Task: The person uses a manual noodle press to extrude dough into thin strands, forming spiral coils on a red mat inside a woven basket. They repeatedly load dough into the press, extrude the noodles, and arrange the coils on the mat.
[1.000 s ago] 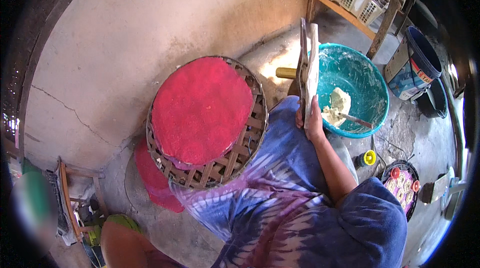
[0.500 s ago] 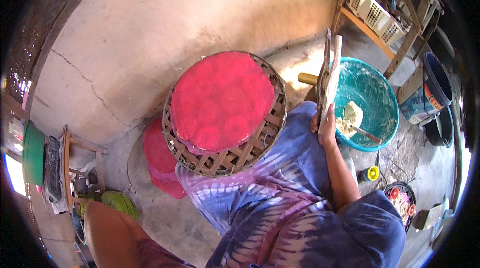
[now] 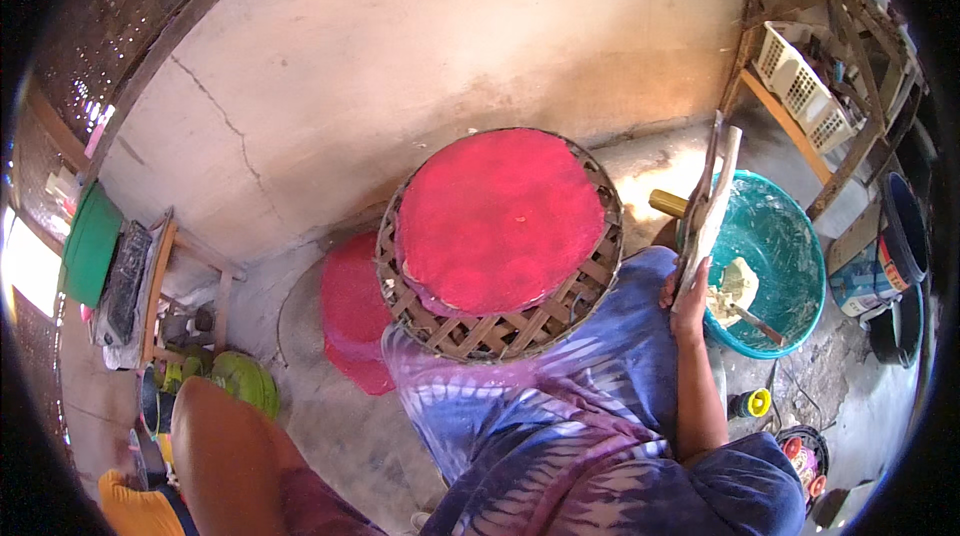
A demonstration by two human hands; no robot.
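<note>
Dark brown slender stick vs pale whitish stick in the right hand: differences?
Colour: the dark brown slender stick is far darker than the pale whitish stick.
Width: the dark one looks narrower, the pale one broader.
Position: the dark one lies left of the pale one, its tip slightly higher in the picture.
Shared: both are long, held in the right hand.

I count: two wooden sticks [image 3: 716, 208], one round lattice basket [image 3: 522, 338], one teal plastic basin [image 3: 780, 226], one dough-like lump [image 3: 738, 282], one green tub [image 3: 88, 248].

Pale wooden stick [image 3: 714, 216], dark stick [image 3: 702, 184] alongside, both slanting, near the teal basin [image 3: 780, 226]
</note>
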